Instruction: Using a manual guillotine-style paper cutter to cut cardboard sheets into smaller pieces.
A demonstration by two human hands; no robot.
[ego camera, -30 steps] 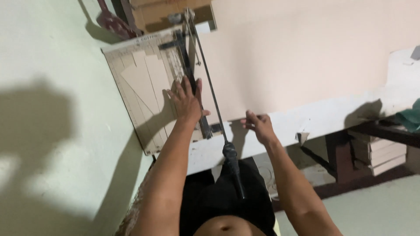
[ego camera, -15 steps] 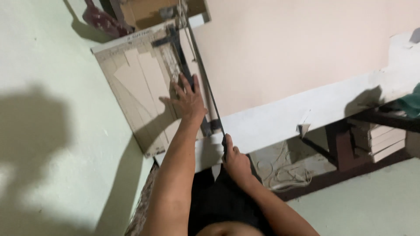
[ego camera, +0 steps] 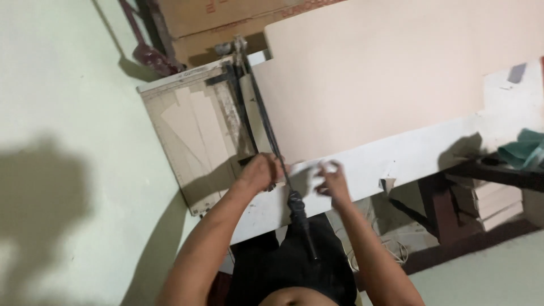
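**Both hands at the cutter's near end**

The left hand [ego camera: 262, 171] curls loosely on the paper cutter [ego camera: 198, 136]. The right hand [ego camera: 333, 180] spreads its fingers by the beige board [ego camera: 374, 73], gripping nothing. The blade arm [ego camera: 272, 141] lies between them.

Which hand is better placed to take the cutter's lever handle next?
Right, probably. The right hand hovers just beside the black lever handle, apparently empty, though blurred. The left hand rests at the near edge of the cutter board, by the blade arm.
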